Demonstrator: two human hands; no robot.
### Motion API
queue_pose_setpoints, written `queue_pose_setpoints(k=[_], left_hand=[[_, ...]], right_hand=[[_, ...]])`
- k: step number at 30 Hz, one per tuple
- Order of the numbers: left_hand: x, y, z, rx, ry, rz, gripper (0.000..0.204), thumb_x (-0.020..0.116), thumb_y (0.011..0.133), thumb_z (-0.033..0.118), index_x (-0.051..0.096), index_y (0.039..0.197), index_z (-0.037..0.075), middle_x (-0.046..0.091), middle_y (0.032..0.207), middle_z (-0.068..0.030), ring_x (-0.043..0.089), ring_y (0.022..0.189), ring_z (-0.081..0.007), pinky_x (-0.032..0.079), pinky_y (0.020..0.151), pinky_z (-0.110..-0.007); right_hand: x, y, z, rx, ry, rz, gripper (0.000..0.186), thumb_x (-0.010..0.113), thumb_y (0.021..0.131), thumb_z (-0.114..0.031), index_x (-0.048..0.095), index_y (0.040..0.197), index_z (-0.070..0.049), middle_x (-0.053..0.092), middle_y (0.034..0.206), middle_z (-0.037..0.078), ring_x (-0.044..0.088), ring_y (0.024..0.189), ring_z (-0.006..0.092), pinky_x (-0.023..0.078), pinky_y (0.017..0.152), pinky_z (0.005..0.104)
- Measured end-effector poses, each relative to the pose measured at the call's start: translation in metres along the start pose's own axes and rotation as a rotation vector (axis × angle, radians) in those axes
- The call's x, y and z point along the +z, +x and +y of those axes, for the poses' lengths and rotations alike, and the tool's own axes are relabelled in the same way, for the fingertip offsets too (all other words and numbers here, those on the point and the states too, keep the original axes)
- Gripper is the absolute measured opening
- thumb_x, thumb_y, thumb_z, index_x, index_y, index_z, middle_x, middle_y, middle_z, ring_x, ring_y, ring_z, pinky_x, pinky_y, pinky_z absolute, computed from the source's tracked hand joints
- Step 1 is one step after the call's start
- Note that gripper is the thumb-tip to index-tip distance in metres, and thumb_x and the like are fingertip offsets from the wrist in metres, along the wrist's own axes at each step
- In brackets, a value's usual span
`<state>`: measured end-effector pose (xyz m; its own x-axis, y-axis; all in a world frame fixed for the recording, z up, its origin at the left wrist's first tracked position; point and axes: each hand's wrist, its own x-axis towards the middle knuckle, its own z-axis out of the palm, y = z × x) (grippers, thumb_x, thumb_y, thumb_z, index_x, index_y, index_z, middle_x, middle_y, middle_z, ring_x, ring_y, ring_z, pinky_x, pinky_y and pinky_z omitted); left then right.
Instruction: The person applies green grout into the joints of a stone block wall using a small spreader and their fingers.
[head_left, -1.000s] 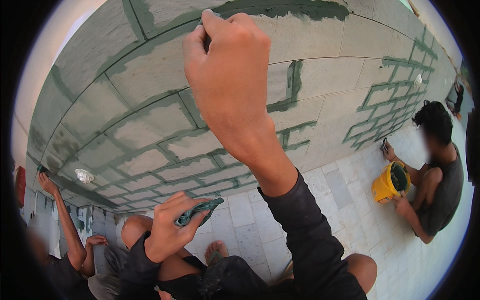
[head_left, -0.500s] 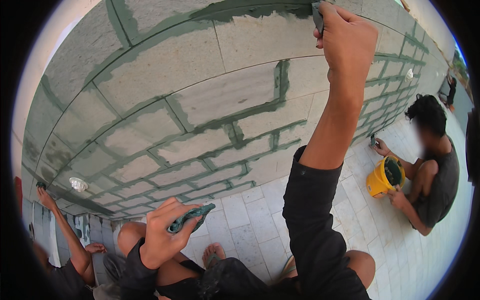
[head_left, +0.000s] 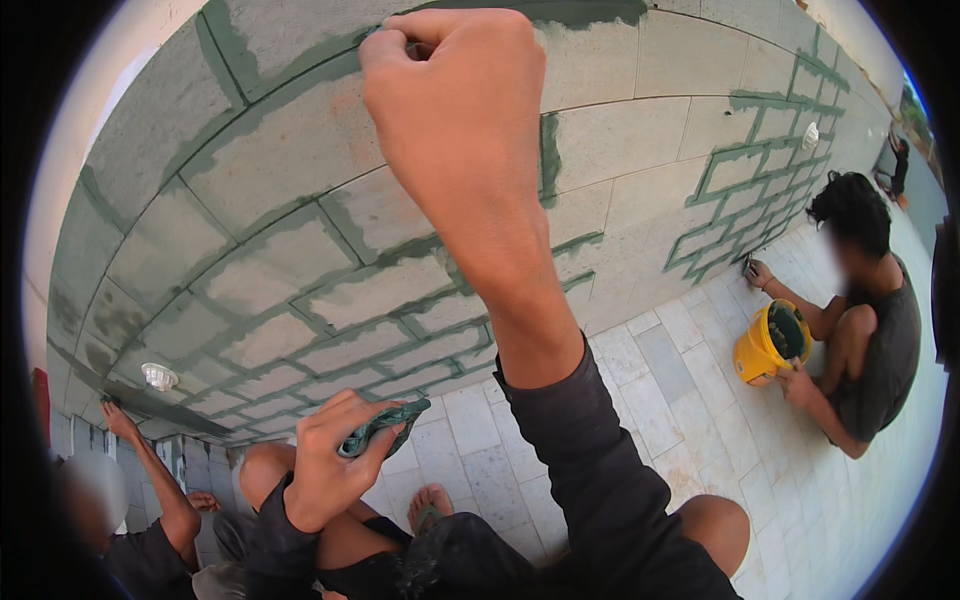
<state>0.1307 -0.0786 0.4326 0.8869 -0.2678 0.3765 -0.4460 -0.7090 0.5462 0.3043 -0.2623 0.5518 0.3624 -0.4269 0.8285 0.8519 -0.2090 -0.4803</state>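
Observation:
Fingers pinched, my right hand is raised against the wall's upper rows of pale stone tiles. It grips a small flat grey scraper, almost wholly hidden behind the fingers now. Dark green grout is smeared along the joint beside that hand. Lower down, my left hand is closed round a crumpled dark green wad, held above my lap and away from the wall; whether it is grout or grout-smeared plastic I cannot tell.
To the right a co-worker squats with a yellow bucket of green grout, one hand at the wall's foot. Another person's arm reaches the wall at the left. Round white fittings stick out of the wall. Pale paving lies below.
My right hand has swept left along the upper joint with the scraper. My left hand stays nearly still with its wad. The right co-worker's hand at the wall's foot has moved slightly lower.

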Motion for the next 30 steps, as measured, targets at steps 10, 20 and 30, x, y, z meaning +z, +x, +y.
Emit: queue_pose_setpoints(k=[10,20,30], left_hand=[[-0.005,-0.004,0.0,0.025,-0.029,0.014,0.023,0.08,0.077,-0.008,0.077,0.1,-0.008,0.072,0.08,-0.017,0.064,0.071,-0.0274,0.051,0.069,-0.034],[-0.006,-0.005,0.0,0.014,-0.003,-0.001,0.024,0.081,0.076,-0.007,0.076,0.1,-0.007,0.07,0.079,-0.0168,0.064,0.07,-0.0278,0.051,0.068,-0.034],[-0.001,-0.005,0.004,0.01,-0.031,0.01,0.022,0.081,0.077,-0.007,0.077,0.099,-0.006,0.071,0.081,-0.0164,0.066,0.072,-0.0284,0.051,0.069,-0.034]], right_hand=[[-0.11,0.094,0.04,0.425,-0.245,0.167,0.026,0.07,0.09,-0.019,0.076,0.09,0.006,0.064,0.06,0.008,0.058,0.053,0.0118,0.045,0.053,0.028],[-0.04,0.053,-0.005,0.199,-0.228,-0.08,0.027,0.064,0.086,-0.009,0.063,0.069,0.012,0.049,0.051,0.021,0.056,0.048,0.0167,0.044,0.053,0.0403],[0.03,0.001,-0.013,0.123,0.102,-0.184,0.023,0.062,0.085,-0.001,0.053,0.066,0.01,0.049,0.055,0.02,0.037,0.052,0.0323,0.039,0.054,0.0432]])
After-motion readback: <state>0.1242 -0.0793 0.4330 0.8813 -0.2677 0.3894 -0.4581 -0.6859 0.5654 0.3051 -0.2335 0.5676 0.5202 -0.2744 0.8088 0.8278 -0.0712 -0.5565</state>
